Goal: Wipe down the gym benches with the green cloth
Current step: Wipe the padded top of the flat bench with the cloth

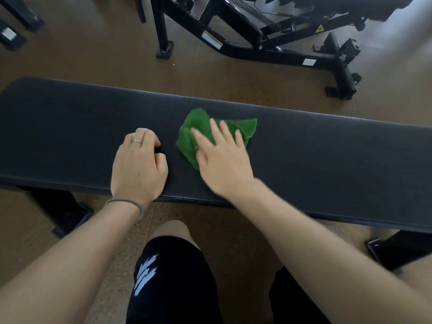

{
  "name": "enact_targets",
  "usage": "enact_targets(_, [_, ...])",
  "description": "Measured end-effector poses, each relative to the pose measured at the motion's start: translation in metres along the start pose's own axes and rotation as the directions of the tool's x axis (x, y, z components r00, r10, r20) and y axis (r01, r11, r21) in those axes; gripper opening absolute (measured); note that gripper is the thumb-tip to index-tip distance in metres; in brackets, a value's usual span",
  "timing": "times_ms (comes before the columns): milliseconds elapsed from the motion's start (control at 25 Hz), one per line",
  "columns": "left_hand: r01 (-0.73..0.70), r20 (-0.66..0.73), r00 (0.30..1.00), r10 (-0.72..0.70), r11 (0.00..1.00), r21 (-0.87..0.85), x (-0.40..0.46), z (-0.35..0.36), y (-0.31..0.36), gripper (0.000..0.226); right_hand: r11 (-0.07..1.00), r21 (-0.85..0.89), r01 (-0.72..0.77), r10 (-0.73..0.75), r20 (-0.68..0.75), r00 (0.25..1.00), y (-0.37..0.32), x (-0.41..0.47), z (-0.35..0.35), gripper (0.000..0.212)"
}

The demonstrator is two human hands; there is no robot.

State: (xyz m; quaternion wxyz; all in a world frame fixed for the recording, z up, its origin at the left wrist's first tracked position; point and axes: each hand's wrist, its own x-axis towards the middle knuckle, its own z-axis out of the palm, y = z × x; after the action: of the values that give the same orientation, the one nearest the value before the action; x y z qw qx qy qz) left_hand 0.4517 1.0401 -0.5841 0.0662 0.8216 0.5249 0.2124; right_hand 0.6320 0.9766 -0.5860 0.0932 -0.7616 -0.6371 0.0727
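A long flat gym bench (327, 150) with a black ribbed pad runs across the view in front of me. A crumpled green cloth (198, 127) lies on the middle of the pad. My right hand (222, 157) lies flat on the cloth with fingers spread, pressing it onto the pad; part of the cloth is hidden beneath the palm. My left hand (139, 164) rests on the pad just left of the cloth, fingers curled under, holding nothing. It wears a ring and a grey band at the wrist.
A black adjustable bench frame (268, 43) stands on the brown floor beyond the flat bench. The flat bench's black feet (70, 213) show at lower left and lower right. My knees in black shorts (168, 277) are close to the near edge.
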Motion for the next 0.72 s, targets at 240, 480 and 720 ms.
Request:
enact_targets(240, [0.124, -0.019, 0.992, -0.128, 0.983, -0.134, -0.006, 0.007, 0.047, 0.012, 0.994, 0.002, 0.110, -0.110, 0.029, 0.994, 0.012, -0.064, -0.008, 0.051])
enact_targets(480, [0.173, -0.060, 0.982, -0.181, 0.978, -0.115, -0.011, 0.015, 0.052, 0.010, 0.959, -0.016, -0.282, 0.282, 0.039, 0.958, 0.140, -0.052, -0.040, 0.051])
enact_targets(720, [0.164, -0.053, 0.985, -0.167, 0.985, -0.051, -0.011, 0.016, 0.054, 0.012, 0.999, -0.026, 0.025, -0.025, 0.012, 1.000, 0.039, -0.048, -0.010, 0.056])
